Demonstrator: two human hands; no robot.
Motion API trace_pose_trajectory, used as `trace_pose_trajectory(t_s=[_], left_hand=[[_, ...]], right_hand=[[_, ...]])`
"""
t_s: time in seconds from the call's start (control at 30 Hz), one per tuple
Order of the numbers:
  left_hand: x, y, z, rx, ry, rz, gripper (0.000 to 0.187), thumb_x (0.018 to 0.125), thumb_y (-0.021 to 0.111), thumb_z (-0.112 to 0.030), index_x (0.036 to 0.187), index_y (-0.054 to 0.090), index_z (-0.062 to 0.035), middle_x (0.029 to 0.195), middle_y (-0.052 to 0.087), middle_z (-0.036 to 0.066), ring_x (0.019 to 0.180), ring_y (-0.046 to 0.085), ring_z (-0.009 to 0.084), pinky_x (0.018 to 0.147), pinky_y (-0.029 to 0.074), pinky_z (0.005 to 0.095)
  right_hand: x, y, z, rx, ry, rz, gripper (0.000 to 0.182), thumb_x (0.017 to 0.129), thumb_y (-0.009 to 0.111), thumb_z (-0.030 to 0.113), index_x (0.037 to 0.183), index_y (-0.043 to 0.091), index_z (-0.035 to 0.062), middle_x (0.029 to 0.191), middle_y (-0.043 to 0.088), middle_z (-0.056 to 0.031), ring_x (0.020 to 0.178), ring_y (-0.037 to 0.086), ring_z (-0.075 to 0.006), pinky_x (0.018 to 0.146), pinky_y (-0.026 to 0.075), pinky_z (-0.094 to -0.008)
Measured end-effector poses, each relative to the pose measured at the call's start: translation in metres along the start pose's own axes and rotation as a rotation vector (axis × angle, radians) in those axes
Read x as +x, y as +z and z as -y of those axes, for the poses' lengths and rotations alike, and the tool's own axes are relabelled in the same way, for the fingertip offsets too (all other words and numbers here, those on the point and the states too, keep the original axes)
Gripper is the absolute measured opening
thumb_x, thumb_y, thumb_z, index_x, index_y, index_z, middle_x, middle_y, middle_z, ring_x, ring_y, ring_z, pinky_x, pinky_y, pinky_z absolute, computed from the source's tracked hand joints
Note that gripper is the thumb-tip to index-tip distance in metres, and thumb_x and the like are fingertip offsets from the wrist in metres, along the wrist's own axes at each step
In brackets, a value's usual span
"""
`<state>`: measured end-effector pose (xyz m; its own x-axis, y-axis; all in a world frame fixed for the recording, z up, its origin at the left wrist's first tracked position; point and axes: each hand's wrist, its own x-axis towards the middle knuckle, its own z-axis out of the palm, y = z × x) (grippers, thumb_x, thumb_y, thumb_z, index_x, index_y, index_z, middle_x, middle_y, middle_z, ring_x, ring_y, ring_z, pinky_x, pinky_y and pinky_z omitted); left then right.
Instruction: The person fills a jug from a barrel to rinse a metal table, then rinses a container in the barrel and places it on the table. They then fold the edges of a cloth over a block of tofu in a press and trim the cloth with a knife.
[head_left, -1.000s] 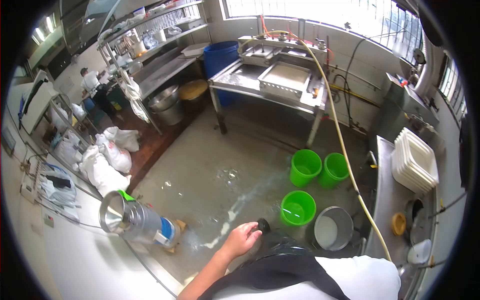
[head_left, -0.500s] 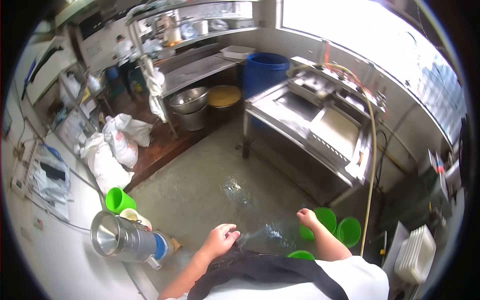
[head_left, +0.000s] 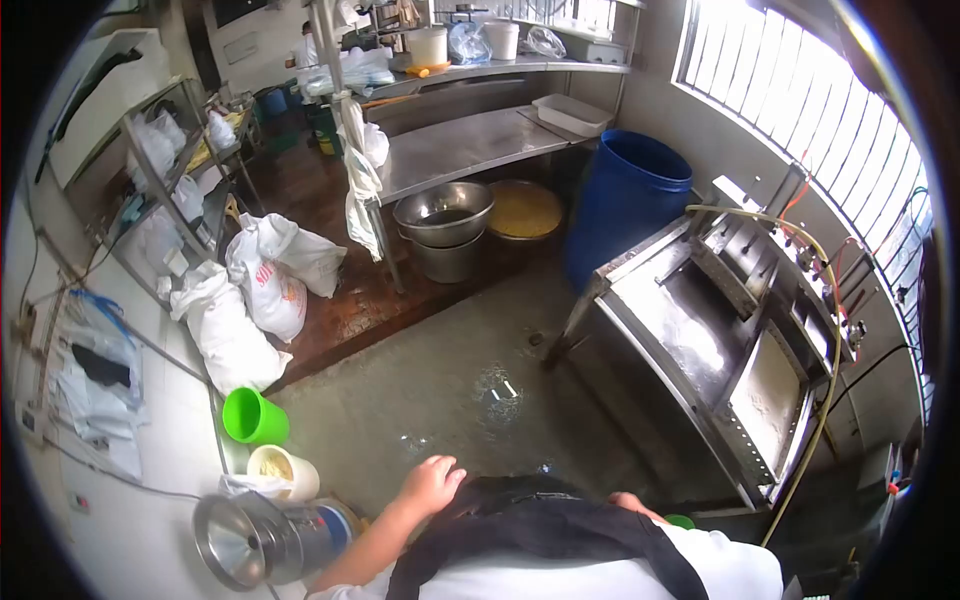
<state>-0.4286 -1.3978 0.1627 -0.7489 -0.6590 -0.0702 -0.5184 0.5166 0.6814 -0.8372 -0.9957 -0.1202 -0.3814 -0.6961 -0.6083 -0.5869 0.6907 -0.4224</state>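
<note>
My left hand (head_left: 431,485) is in front of my body at the bottom centre, beside the dark apron (head_left: 520,545). Its fingers are bent and nothing shows in them. Only part of my right hand (head_left: 632,503) shows, at the apron's right edge, with its fingers mostly hidden. To the left of my left hand lie the metal machine with a funnel mouth (head_left: 240,545), a cream bucket (head_left: 290,472) with pale contents and a green bucket (head_left: 255,416).
White sacks (head_left: 225,330) stand at the left by a raised brown floor (head_left: 340,325). Beyond are metal bowls (head_left: 445,215), a shelf (head_left: 460,150) and a blue barrel (head_left: 630,200). A steel stove table (head_left: 690,330) with a hose (head_left: 822,400) fills the right. A distant person (head_left: 307,48) is partly visible.
The view has turned and shifted toward the left side. My right hand has drawn in to the apron. The green buckets on the right have mostly left view, and less of the distant person shows.
</note>
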Motion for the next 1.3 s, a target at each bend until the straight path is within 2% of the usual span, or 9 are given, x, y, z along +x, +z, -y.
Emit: trace_pose_trajectory(t_s=[0.23,0.37,0.53,0.63,0.77,1.03,1.1,1.2,1.3], left_hand=[[0.228,-0.031,-0.051,-0.153,0.163,-0.104,0.061,0.101,0.07,-0.03,0.151,0.05,-0.0009,0.145,0.059,0.024,0.105,0.072,0.0378,0.089,0.06,0.0462],[0.358,-0.034,-0.065,-0.163,0.218,-0.102,0.066,0.1,0.073,-0.026,0.154,0.045,-0.001,0.147,0.058,0.022,0.099,0.073,0.0285,0.083,0.061,0.0424],[0.503,-0.043,-0.035,0.019,0.296,0.016,0.042,0.098,0.074,-0.027,0.126,0.069,0.003,0.124,0.071,0.026,0.113,0.07,0.043,0.095,0.059,0.0476],[0.58,-0.081,-0.052,0.049,0.116,0.043,0.038,0.098,0.074,-0.028,0.122,0.067,0.0013,0.118,0.07,0.023,0.103,0.073,0.0379,0.086,0.06,0.0453],[0.679,-0.097,-0.041,0.058,0.139,-0.215,0.024,0.093,0.075,-0.012,0.095,0.053,-0.0048,0.09,0.06,0.017,0.077,0.063,0.0397,0.071,0.051,0.0506],[0.877,-0.079,-0.014,0.052,0.262,-0.122,0.022,0.095,0.073,-0.012,0.094,0.052,-0.0054,0.089,0.062,0.017,0.081,0.063,0.0434,0.071,0.051,0.0543],[0.938,-0.08,-0.014,0.047,0.265,-0.045,0.022,0.095,0.073,-0.013,0.092,0.053,-0.0047,0.088,0.062,0.017,0.082,0.064,0.0438,0.07,0.051,0.0542],[1.038,-0.075,-0.014,0.047,0.294,0.014,0.021,0.096,0.073,-0.016,0.091,0.057,-0.0039,0.088,0.064,0.018,0.084,0.065,0.0434,0.072,0.052,0.0531],[1.133,-0.072,-0.039,0.002,0.431,0.057,0.019,0.096,0.073,-0.017,0.092,0.061,-0.0035,0.089,0.066,0.018,0.084,0.065,0.043,0.074,0.053,0.0525]], right_hand=[[0.108,-0.182,0.189,0.271,-0.026,-0.42,0.025,0.095,0.069,0.026,0.103,0.078,0.0041,0.095,0.078,-0.0171,0.09,0.078,-0.0322,0.082,0.061,-0.0433],[0.201,-0.294,0.285,0.632,0.032,-0.236,0.025,0.098,0.068,0.026,0.106,0.075,0.0028,0.093,0.077,-0.0165,0.092,0.077,-0.0287,0.081,0.059,-0.0409],[0.328,-0.4,0.329,0.503,-0.254,-0.378,0.026,0.099,0.068,0.026,0.11,0.075,0.0034,0.096,0.078,-0.0165,0.095,0.076,-0.0318,0.086,0.059,-0.042],[0.38,-0.471,0.346,0.499,-0.333,-0.365,0.026,0.1,0.068,0.027,0.111,0.074,0.0036,0.096,0.078,-0.0168,0.094,0.076,-0.0326,0.085,0.059,-0.0424],[0.425,-0.565,0.369,0.476,-0.346,-0.365,0.028,0.102,0.067,0.028,0.113,0.073,0.0034,0.096,0.077,-0.0184,0.093,0.076,-0.033,0.084,0.059,-0.0419],[0.547,-0.681,0.371,0.49,-0.291,-0.455,0.026,0.101,0.068,0.026,0.111,0.074,0.0025,0.098,0.077,-0.0196,0.095,0.076,-0.0348,0.084,0.059,-0.0426],[0.59,-0.693,0.365,0.486,-0.249,-0.457,0.027,0.101,0.068,0.027,0.112,0.075,0.0029,0.095,0.077,-0.0172,0.089,0.076,-0.0307,0.082,0.059,-0.0409],[0.644,-0.725,0.357,0.659,0.021,-0.157,0.034,0.105,0.067,0.031,0.124,0.074,0.004,0.109,0.077,-0.012,0.105,0.071,-0.0219,0.093,0.057,-0.0377],[0.659,-0.787,0.37,0.706,0.073,-0.201,0.034,0.106,0.066,0.031,0.124,0.074,0.0038,0.108,0.078,-0.0099,0.101,0.071,-0.0189,0.091,0.057,-0.0369]])
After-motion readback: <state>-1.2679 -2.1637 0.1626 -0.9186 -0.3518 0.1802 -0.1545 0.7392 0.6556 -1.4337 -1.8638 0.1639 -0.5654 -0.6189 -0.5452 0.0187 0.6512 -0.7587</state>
